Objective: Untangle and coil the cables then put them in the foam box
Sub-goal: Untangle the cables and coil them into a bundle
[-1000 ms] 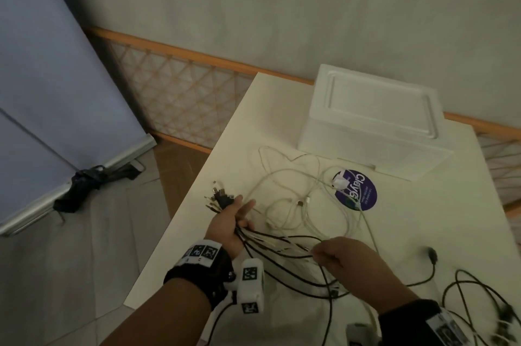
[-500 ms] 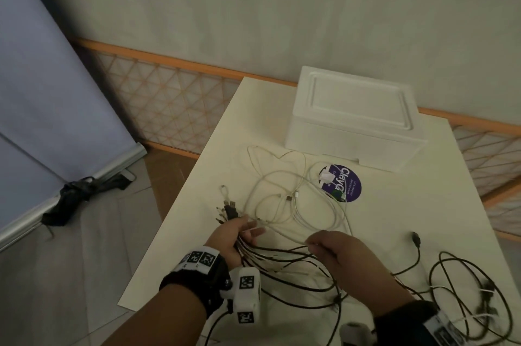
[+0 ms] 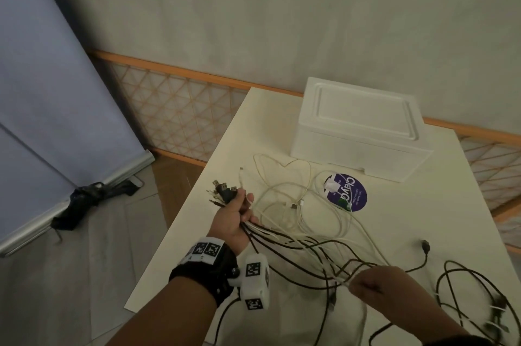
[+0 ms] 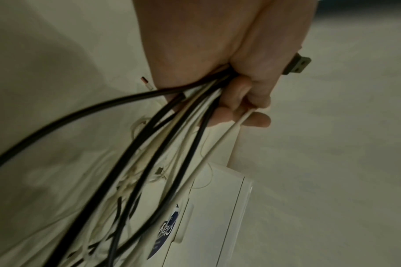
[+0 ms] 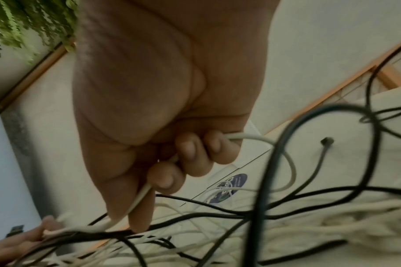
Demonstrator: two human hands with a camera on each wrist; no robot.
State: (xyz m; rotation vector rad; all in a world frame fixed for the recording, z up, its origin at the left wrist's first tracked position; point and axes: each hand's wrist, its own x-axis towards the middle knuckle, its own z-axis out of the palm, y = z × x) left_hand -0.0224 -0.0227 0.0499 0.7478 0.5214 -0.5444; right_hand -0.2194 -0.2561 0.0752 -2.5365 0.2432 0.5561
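My left hand (image 3: 238, 211) grips a bundle of black and white cables (image 3: 284, 238) near the table's left edge, their plug ends (image 3: 222, 189) fanning out above the fist. The left wrist view shows the fingers (image 4: 245, 94) curled round the bundle (image 4: 172, 130), a USB plug (image 4: 296, 66) poking out behind. My right hand (image 3: 375, 285) holds one white cable (image 5: 137, 200) in its fist, low and to the right. Loose white cables (image 3: 304, 199) lie tangled on the table. The white foam box (image 3: 358, 131) stands at the back with its lid on.
A round purple sticker (image 3: 348, 193) lies in front of the box on the cream table (image 3: 423, 210). More black cables (image 3: 479, 297) lie coiled at the table's right front. The table's left edge drops to the floor, where a black bundle (image 3: 84, 202) lies by a blue screen.
My right hand has pulled back toward me and to the right along the white cable. The left hand has kept its grip and lifted slightly. The head view has tilted.
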